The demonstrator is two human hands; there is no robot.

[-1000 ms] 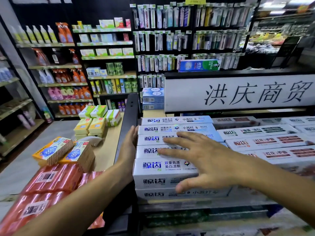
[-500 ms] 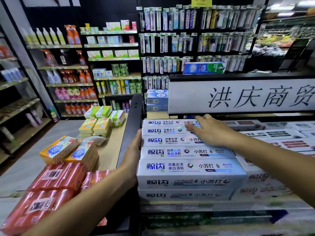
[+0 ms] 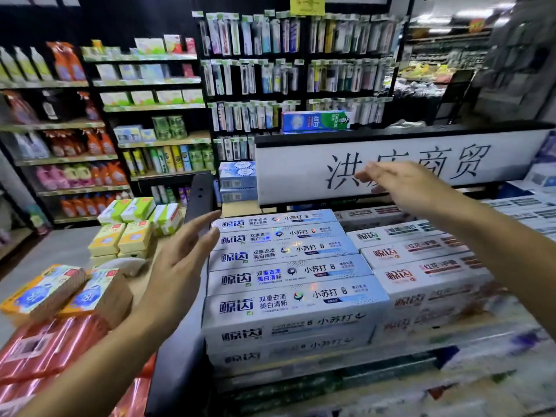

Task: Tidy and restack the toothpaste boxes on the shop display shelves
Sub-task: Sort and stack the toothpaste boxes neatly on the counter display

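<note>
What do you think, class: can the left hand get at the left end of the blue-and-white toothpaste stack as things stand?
Probably yes. The left hand is open, holds nothing and hovers beside the left end of the toothpaste stack; nothing visible lies between them.

Right hand (image 3: 406, 188) motion-blurred, partly hiding sign (image 3: 301, 164) characters
</note>
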